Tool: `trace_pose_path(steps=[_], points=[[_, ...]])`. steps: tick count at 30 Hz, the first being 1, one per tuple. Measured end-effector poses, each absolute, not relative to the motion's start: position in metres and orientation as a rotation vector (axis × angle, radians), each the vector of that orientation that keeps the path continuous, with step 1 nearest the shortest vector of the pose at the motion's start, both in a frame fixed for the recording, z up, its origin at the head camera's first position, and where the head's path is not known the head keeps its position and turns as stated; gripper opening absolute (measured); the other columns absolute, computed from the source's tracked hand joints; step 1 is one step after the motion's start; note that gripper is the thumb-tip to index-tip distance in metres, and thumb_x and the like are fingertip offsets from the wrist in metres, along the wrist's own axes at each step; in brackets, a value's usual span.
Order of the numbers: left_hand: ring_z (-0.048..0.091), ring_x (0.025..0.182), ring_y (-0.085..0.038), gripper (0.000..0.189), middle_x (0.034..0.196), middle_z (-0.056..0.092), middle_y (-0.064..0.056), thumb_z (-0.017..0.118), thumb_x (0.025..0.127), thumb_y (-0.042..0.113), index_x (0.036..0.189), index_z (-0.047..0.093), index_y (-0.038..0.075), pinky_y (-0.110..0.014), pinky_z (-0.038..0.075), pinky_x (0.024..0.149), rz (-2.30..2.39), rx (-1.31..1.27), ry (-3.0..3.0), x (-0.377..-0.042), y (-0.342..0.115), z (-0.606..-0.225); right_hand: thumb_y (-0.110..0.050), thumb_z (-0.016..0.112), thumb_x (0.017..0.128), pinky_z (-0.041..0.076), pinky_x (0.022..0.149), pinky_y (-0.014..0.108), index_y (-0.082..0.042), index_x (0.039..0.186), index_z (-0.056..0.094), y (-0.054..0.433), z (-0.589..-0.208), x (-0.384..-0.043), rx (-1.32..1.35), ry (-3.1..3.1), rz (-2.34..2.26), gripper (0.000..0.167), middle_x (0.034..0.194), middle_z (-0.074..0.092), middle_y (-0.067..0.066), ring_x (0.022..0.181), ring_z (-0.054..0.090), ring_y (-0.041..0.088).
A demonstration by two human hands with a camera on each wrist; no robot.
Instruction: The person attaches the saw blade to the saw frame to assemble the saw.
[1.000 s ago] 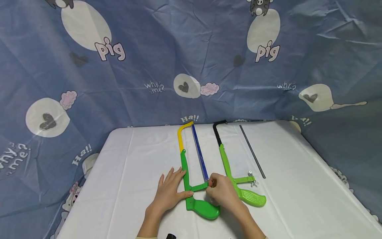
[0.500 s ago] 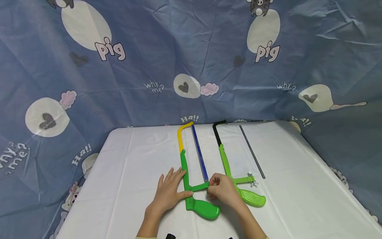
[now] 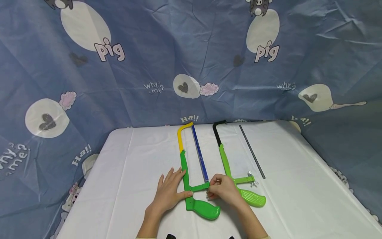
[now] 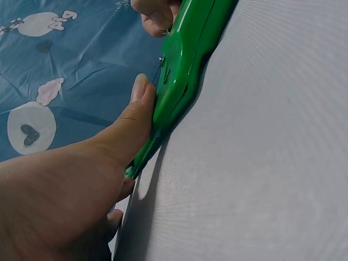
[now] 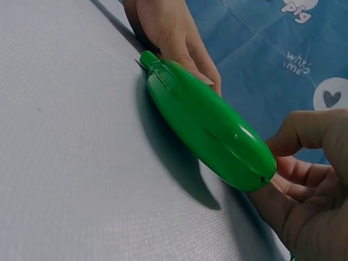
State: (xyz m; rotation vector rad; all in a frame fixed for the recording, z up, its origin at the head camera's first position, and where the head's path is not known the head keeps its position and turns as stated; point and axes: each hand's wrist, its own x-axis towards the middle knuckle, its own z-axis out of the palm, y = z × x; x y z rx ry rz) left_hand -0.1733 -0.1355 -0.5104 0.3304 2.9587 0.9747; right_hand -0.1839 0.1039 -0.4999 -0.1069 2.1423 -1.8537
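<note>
A hacksaw (image 3: 184,162) with a green frame, yellow front arch and blue blade (image 3: 199,152) lies flat on the table. My left hand (image 3: 167,192) rests on its frame, fingers spread and thumb over the joint near the handle. In the left wrist view that thumb lies along the green frame (image 4: 182,68). With curled fingers, my right hand (image 3: 223,189) pinches at the outer end of the short green crossarm (image 3: 200,187), beside the blade's near end. Those fingertips hide the small part between them. The green handle (image 5: 209,125) fills the middle of the right wrist view.
Right of it lies a second hacksaw (image 3: 225,161), lime green with a black arch, and a wing nut (image 3: 254,183) on its crossarm. A loose dark grey blade (image 3: 252,151) lies farther right. The white-covered table (image 3: 134,159) ends at a blue printed cloth (image 3: 149,66).
My right fingers have shifted and turned slightly at the crossarm's end, with a little more of that end showing. The left hand and both hacksaws stay in place.
</note>
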Motion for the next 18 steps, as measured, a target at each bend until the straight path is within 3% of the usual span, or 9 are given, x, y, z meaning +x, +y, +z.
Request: trace_pose_path(steps=[18], points=[[0.017, 0.154, -0.036, 0.090, 0.161, 0.037, -0.007, 0.073, 0.078, 0.062, 0.152, 0.042, 0.020, -0.063, 0.003, 0.121, 0.973, 0.340, 2.951, -0.1734, -0.1372, -0.5112, 0.006, 0.059, 0.079, 0.062, 0.066, 0.036, 0.006, 0.089, 0.055, 0.1113, -0.5073, -0.1892, -0.084, 1.861, -1.977, 0.011, 0.072, 0.072, 0.012, 0.065, 0.073, 0.019]])
